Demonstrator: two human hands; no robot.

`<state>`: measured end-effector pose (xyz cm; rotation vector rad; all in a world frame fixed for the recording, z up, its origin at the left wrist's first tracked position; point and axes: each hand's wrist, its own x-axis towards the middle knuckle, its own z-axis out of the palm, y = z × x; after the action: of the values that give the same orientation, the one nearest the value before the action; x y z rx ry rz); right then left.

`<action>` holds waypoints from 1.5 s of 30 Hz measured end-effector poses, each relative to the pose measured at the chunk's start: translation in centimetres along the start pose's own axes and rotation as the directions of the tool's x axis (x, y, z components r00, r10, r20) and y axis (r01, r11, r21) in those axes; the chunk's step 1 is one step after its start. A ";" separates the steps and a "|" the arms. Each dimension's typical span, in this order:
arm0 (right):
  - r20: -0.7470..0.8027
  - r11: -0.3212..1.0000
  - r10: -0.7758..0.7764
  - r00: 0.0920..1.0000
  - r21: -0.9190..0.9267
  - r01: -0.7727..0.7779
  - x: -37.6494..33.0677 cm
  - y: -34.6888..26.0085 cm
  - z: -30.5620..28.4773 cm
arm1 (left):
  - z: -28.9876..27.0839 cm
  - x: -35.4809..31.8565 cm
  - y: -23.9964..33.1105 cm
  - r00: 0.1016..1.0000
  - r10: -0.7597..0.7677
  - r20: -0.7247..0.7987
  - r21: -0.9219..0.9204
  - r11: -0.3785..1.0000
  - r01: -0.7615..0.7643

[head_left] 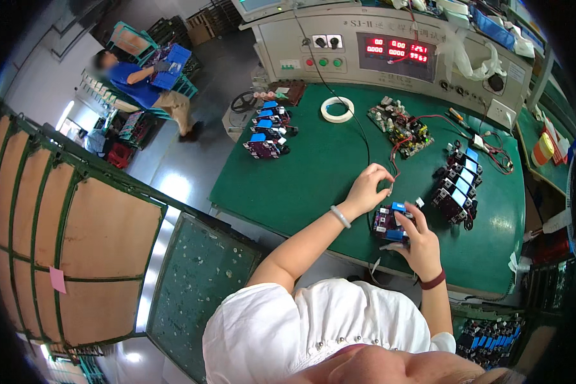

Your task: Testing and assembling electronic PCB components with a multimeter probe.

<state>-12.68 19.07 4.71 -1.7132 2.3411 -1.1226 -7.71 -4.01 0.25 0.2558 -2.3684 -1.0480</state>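
Note:
Near the table's front edge lies a small dark circuit board (383, 222) with blue blocks on it. My right hand (424, 249) grips it from the right, thumb at the near side and fingers at the far side. Just beyond the board, my left hand (367, 190) has thumb and forefinger pinched at the end of a thin red wire lead (397, 168). That lead runs back to a larger populated circuit board (401, 127) farther off. The exact tip between my fingers is small and partly hidden.
Rows of similar boards with blue blocks stand at the right (457, 185) and far left (267, 131). A tape roll (337, 110) lies near a black cable (358, 121). A test console (390, 54) with red displays backs the green table (288, 185). A person (144, 83) carries a blue crate.

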 end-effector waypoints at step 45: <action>-0.592 0.887 0.225 0.774 -0.205 -0.415 -4.3 3.7 -2.4 | -14.9 -2.0 -3.9 0.887 0.156 -0.434 0.617 0.769 0.167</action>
<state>-15.00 24.42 2.83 -1.0356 3.1766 -1.3625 1.90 -15.27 4.93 0.6813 -2.1755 -0.0835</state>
